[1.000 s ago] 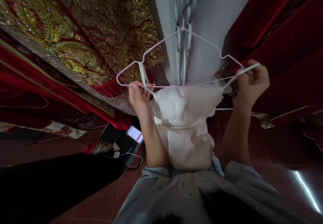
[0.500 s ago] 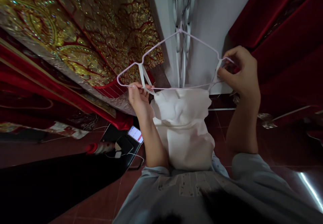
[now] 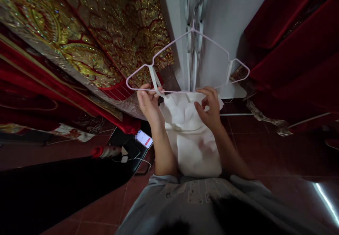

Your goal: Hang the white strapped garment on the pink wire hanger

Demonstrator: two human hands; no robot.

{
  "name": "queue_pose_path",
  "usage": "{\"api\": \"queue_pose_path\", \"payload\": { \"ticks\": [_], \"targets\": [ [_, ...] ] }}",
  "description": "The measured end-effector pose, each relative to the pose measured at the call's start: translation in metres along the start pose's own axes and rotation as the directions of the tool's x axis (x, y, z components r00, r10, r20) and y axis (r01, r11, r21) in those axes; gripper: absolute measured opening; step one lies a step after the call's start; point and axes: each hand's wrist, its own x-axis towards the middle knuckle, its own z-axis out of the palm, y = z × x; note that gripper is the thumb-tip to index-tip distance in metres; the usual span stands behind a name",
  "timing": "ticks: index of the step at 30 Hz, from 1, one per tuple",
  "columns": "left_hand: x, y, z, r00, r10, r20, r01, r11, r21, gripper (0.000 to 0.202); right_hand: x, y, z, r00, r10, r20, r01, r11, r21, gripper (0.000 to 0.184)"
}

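Observation:
A pale pink clothes hanger [image 3: 172, 45] hangs against a metal rack, and a white strappy garment [image 3: 197, 146] is looped on it by its shoulder straps. The left strap [image 3: 155, 79] runs over the hanger's left notch, the right strap [image 3: 229, 72] over its right one. My left hand [image 3: 150, 104] grips the hanger's lower bar at the left, its fingers beside and behind the left strap. In front of the garment's top edge, my right hand [image 3: 209, 106] has thumb and forefinger apart, just under the bar. Its other fingers are partly hidden.
Gold-sequined red garments [image 3: 111, 26] crowd the left side, dark red velvet ones [image 3: 293, 51] the right. Behind the hanger stands a metal rack [image 3: 192, 55] against a pale wall. Lower left, a black surface holds a lit phone [image 3: 144, 138], a charging cable and a red-capped bottle [image 3: 106, 151].
My right hand has let go of the right strap at the hanger's end and moved left to the middle of the garment's top edge. The left hand keeps nearly the same place.

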Motion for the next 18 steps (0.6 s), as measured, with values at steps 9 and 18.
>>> {"api": "queue_pose_path", "payload": {
  "ticks": [9,18],
  "targets": [
    [0.007,0.057,-0.005,0.959,-0.131,0.25,0.114,0.99,0.081,0.044,0.012,0.022,-0.002,0.998,-0.009,-0.065,0.01,1.0,0.023,0.025],
    [0.025,0.037,-0.017,0.994,-0.087,-0.065,0.089,0.996,0.032,0.032,0.009,0.015,-0.012,1.0,-0.006,-0.002,0.006,0.999,0.049,0.032]
  ]
}}
